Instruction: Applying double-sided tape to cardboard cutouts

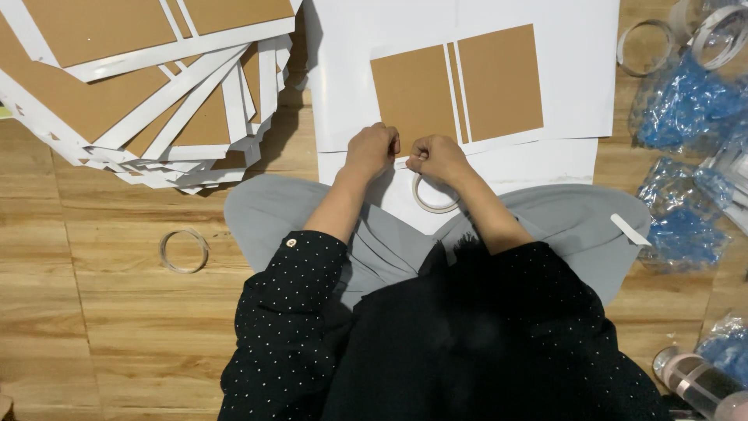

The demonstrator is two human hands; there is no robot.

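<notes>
Tape roll [435,196] hangs under right hand [438,158], over the lap at the white sheet's [545,86] near edge. Both hands fisted; left hand [372,150] and right pinch something small between them, likely tape end. Left: stacked boards [148,86], spare ring [185,251]. Right: blue bags [686,109].

A wooden plank floor [117,327] in warm brown fills the view, its boards running sideways, with dark shadow at twelve o'clock and brighter light toward eight o'clock.
</notes>
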